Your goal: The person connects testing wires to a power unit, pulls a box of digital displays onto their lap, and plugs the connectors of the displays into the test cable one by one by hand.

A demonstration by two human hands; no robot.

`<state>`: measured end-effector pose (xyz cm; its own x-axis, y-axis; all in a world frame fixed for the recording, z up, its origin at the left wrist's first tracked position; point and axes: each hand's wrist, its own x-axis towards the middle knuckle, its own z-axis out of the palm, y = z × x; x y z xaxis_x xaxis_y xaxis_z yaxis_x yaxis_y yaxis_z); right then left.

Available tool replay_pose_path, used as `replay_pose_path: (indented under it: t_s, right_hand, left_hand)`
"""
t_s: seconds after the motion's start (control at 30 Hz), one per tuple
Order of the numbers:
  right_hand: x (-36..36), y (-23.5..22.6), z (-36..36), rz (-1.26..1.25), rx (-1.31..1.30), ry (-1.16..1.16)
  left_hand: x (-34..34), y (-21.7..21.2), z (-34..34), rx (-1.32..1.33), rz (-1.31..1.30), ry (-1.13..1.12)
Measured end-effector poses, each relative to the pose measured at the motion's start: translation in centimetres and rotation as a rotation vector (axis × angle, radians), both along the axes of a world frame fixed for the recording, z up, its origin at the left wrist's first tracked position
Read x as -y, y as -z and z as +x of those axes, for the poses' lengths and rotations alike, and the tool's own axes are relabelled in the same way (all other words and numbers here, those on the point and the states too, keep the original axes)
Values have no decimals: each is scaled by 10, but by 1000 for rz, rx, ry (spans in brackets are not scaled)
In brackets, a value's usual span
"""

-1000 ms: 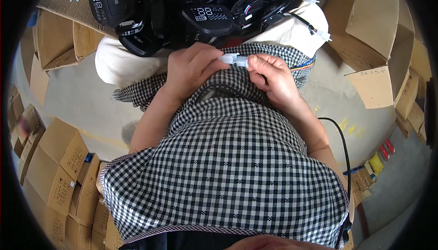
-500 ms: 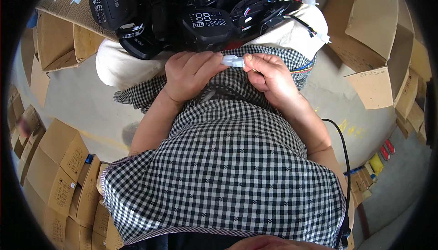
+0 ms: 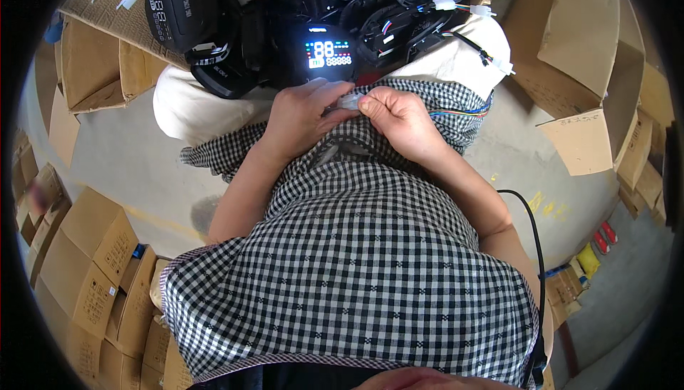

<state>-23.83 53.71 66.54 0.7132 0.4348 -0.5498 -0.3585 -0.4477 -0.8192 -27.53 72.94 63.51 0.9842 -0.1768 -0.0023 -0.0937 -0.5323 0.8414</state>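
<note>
Over my lap, my left hand (image 3: 305, 121) and my right hand (image 3: 399, 117) meet at a translucent white wire connector (image 3: 348, 102). The fingers of both are closed on it, the left from one end and the right pinching the other with thumb and forefinger. Coloured wires (image 3: 463, 113) trail out to the right of my right hand across the checked apron. Just beyond my hands, a black display unit (image 3: 328, 54) shines with lit white digits and small coloured marks. Its lower edge is partly behind my left fingers.
More black display units (image 3: 187, 7) with loose plugs are heaped in a cardboard box (image 3: 114, 23) before me. A white plug on a black lead (image 3: 503, 67) hangs over my right knee. Open cartons (image 3: 577, 55) stand at the right, stacked cartons (image 3: 89, 262) at the lower left.
The display unit beyond my hands has gone from dim markings to brightly lit. Both hands have shifted slightly left, and the connector's halves sit closer together between my fingers.
</note>
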Motion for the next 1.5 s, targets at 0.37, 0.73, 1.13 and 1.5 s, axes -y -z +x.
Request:
replay_pose_path:
  t_s: [0.37, 0.73, 1.13, 1.5]
  right_hand:
    - [-2, 45, 85, -175, 132, 359]
    - [-32, -13, 57, 544, 697, 533]
    - [-16, 27, 18, 16, 640, -643]
    - [29, -31, 21, -6, 208, -2]
  left_hand:
    - [-9, -11, 6, 188, 136, 39]
    - [-20, -30, -13, 395, -629, -290]
    - [1, -16, 0, -4, -46, -149]
    - [5, -12, 7, -232, -331, -10]
